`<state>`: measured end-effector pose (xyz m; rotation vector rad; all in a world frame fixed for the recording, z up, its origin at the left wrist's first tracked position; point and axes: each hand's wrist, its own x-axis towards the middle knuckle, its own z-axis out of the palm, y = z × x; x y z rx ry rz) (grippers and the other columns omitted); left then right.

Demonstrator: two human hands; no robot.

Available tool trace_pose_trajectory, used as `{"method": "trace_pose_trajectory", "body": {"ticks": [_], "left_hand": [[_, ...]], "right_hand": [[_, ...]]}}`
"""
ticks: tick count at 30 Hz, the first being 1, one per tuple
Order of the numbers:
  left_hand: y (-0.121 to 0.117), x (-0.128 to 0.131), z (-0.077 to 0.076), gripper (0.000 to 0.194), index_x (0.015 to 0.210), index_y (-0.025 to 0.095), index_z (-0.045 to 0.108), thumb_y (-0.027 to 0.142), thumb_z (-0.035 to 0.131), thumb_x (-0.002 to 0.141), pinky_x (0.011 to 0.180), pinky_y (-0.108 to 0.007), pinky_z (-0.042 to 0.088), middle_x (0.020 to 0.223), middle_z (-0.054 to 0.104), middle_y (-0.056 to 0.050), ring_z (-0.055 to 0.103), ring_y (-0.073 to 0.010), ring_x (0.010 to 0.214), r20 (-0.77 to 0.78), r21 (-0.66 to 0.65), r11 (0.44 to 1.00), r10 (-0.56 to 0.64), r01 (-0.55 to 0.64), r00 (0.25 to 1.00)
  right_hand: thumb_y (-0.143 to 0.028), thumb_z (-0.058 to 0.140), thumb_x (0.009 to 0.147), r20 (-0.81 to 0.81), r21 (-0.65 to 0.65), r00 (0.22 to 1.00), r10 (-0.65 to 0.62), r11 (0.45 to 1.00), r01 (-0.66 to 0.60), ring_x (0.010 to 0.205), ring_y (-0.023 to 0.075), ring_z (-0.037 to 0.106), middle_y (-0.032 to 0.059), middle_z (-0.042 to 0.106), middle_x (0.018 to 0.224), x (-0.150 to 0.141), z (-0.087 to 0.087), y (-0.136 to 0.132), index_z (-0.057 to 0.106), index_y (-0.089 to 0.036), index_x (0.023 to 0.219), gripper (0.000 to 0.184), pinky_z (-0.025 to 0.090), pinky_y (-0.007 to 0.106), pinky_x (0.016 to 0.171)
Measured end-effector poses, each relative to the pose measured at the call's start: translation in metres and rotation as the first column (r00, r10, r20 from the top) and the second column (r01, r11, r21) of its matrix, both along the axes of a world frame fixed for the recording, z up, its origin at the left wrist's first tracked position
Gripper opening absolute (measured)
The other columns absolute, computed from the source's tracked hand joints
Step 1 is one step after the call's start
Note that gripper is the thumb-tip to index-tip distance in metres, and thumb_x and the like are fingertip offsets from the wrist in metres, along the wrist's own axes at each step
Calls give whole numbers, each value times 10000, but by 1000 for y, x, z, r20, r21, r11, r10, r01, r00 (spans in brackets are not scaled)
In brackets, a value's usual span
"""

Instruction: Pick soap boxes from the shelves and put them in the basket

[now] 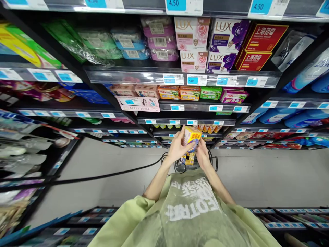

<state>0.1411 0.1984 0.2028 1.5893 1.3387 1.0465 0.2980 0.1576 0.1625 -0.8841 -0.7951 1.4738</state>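
Observation:
Between my two hands, in front of my chest, is a small box-shaped yellow-and-blue pack [190, 136]. My left hand [177, 145] grips it from the left, with the thumb across its near side. On the right, the fingers of my right hand [202, 152] close against the pack's right and lower edge. Below the hands is a dark shopping basket [178, 167], partly covered by my hands and shirt. In it lie several yellow-and-blue packs [190, 159]. The print on the held pack is too small to read.
Ahead, a shelf edge [154, 78] carries price tags beneath LUX boxes [194, 61] and red soap boxes [253, 61]. Lower down are orange packs [189, 93]. Blue bottles [300, 118] stand at right. A black cord [123, 170] crosses the floor area at left.

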Motion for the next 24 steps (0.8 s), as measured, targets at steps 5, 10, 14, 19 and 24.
{"method": "trace_pose_trajectory", "body": {"ticks": [5, 10, 14, 19, 24], "left_hand": [[10, -9, 5, 921, 1647, 272, 510, 290, 834, 785, 1179, -547, 494, 1306, 726, -93, 655, -362, 1235, -443, 115, 976, -117, 185, 889], [12, 0, -9, 908, 1695, 275, 420, 255, 787, 865, 1156, -540, 505, 1490, 629, -133, 606, -363, 1302, -502, 145, 959, -140, 243, 854], [14, 13, -28, 1061, 1736, 320, 313, 186, 821, 814, 1142, -541, 511, 1494, 572, -134, 563, -366, 1330, -522, 186, 954, -107, 235, 846], [36, 30, -48, 979, 1673, 261, 445, 211, 855, 786, 1141, -483, 524, 1356, 619, -122, 617, -329, 1258, -422, 223, 948, -115, 226, 899], [92, 38, -61, 1012, 1602, 200, 543, 234, 950, 675, 1167, -432, 507, 1345, 652, -120, 652, -315, 1242, -419, 154, 970, -107, 187, 902]], "right_hand": [[-593, 924, 760, -81, -142, 992, -93, 987, 81, 1175, 242, 761, 55, 764, 1334, -7, -11, 5, 621, -321, 1379, 741, 684, 402, 964], [-553, 922, 746, -58, -147, 965, -254, 959, 244, 1143, 226, 770, 67, 751, 1377, -12, -13, 6, 604, -316, 1387, 754, 683, 364, 927], [-560, 901, 750, -52, -156, 951, -304, 944, 292, 1136, 224, 775, 82, 752, 1403, -10, -13, 7, 596, -306, 1396, 759, 670, 310, 859], [-498, 897, 742, -90, -121, 956, -279, 956, 268, 1296, 231, 729, 51, 725, 1479, 7, -20, 13, 598, -324, 1397, 741, 633, 382, 1051], [-462, 934, 732, -10, -131, 987, -160, 979, 157, 1196, 260, 793, 76, 765, 1425, 44, -33, 11, 699, -295, 1296, 633, 588, 484, 1140]]}}
